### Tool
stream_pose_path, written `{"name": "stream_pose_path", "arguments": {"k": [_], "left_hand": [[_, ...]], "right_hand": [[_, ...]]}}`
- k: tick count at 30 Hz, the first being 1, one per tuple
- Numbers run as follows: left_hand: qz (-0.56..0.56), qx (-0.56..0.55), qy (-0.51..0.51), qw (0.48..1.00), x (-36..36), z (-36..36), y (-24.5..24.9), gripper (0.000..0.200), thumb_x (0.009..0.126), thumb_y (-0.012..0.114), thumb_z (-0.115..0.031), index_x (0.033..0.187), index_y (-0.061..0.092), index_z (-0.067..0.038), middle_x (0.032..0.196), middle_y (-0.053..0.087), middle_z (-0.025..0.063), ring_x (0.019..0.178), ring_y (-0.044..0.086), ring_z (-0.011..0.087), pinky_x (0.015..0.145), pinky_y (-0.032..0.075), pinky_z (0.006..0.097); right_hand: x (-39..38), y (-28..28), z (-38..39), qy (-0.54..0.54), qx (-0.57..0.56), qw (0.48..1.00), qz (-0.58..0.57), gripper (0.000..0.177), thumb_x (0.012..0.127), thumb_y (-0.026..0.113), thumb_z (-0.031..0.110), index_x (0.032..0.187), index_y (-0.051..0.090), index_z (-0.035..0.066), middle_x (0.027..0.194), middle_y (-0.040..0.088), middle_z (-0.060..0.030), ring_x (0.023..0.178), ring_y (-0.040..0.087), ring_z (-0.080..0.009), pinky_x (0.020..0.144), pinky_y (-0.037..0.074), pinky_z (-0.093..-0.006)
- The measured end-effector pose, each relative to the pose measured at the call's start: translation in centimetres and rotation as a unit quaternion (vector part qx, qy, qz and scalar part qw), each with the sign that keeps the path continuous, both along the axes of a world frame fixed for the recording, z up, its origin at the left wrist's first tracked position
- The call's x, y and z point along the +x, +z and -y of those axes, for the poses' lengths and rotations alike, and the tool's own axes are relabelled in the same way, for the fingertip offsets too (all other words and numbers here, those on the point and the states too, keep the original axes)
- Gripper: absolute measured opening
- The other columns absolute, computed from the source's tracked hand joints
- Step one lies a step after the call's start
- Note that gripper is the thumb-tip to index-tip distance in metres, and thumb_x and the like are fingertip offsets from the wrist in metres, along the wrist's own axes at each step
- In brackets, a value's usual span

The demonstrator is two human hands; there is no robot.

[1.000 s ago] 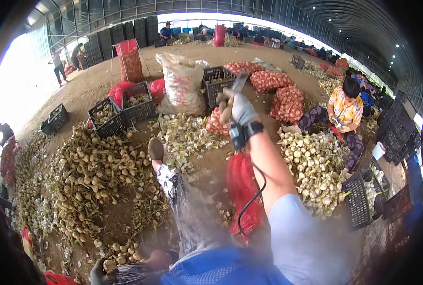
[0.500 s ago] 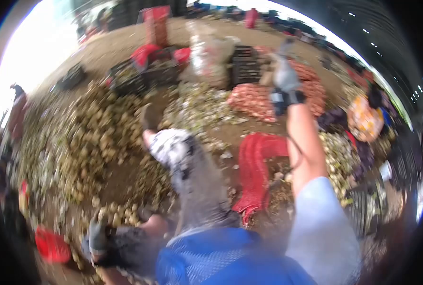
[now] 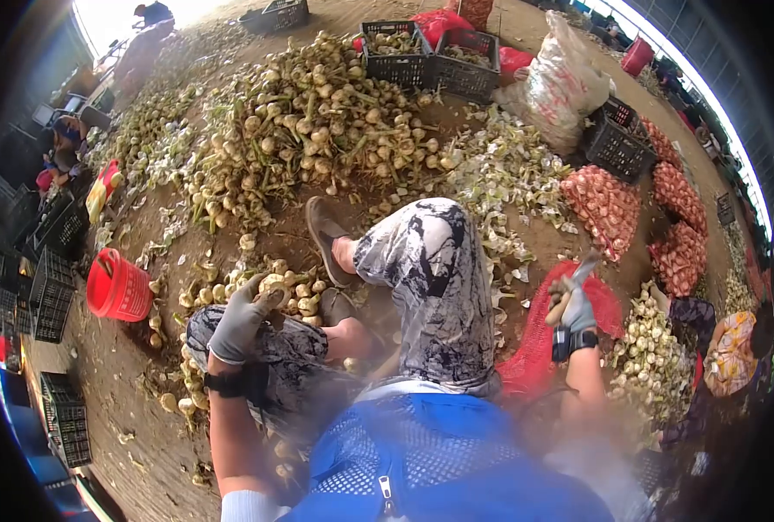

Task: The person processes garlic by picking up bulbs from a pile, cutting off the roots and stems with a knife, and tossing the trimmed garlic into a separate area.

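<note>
My left hand (image 3: 241, 329), in a grey glove with soiled fingertips, is by my bent knee, its fingers closed around a garlic bulb (image 3: 273, 284). More garlic bulbs (image 3: 304, 302) lie on the ground right beside it. Over on the right, my right hand (image 3: 577, 306), also gloved, grips a knife (image 3: 585, 265) with its blade pointing up and away from me. A light wooden handle end shows at the palm. Beneath that hand is a red mesh sack (image 3: 535, 329), spread limp on the ground.
Ahead rises a big heap of garlic with stems (image 3: 317, 122). A red bucket (image 3: 124, 291) stands at left, near black crates (image 3: 52, 296). Filled mesh sacks (image 3: 603, 207) and a bulging clear plastic bag (image 3: 561, 87) are at right. Another person (image 3: 730, 352) sits at far right.
My right hand has come down and back from a far outstretched reach to above the red sack. My left hand has moved forward to the bulbs by my knee. The view has turned left and down.
</note>
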State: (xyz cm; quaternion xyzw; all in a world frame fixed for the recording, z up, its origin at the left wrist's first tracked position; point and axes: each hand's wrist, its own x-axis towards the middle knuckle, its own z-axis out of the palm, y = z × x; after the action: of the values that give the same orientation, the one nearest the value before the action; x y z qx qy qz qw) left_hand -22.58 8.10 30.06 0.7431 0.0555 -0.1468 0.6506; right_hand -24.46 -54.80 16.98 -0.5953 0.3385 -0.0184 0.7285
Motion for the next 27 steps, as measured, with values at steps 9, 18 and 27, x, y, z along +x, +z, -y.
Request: {"name": "stream_pose_path", "arguments": {"k": [9,18,27], "left_hand": [[0.001,0.011,-0.014,1.000,1.1,0.8,0.4,0.064,0.090,0.071,-0.033,0.137,0.047,0.003,0.095,0.066,0.0040,0.069,0.060,0.0099,0.060,0.048,0.0238],[0.021,-0.014,0.010,1.000,1.2,0.5,0.0,0.065,0.091,0.071,-0.034,0.136,0.046,0.004,0.090,0.066,0.0040,0.068,0.061,0.0104,0.062,0.048,0.0235],[-0.008,-0.015,0.014,1.000,1.5,0.0,-0.3,0.062,0.093,0.067,-0.032,0.139,0.045,0.004,0.093,0.066,0.0043,0.072,0.061,0.0107,0.065,0.049,0.0242]], "right_hand": [[-2.3,-2.9,-0.4,-0.062,0.061,0.994,-0.061,0.032,0.090,0.065,0.038,0.096,0.061,0.007,0.077,0.064,-0.0046,0.061,0.054,-0.0144,0.056,0.046,-0.0308],[-1.9,-0.1,0.6,-0.035,0.023,0.999,-0.023,0.035,0.092,0.065,0.035,0.101,0.060,0.002,0.080,0.063,-0.0067,0.062,0.053,-0.0147,0.059,0.046,-0.0298],[-3.2,-2.6,0.1,0.030,0.032,0.998,0.050,0.038,0.101,0.046,0.032,0.116,0.061,0.001,0.107,0.067,-0.0107,0.091,0.065,-0.0234,0.082,0.053,-0.0370]]}}
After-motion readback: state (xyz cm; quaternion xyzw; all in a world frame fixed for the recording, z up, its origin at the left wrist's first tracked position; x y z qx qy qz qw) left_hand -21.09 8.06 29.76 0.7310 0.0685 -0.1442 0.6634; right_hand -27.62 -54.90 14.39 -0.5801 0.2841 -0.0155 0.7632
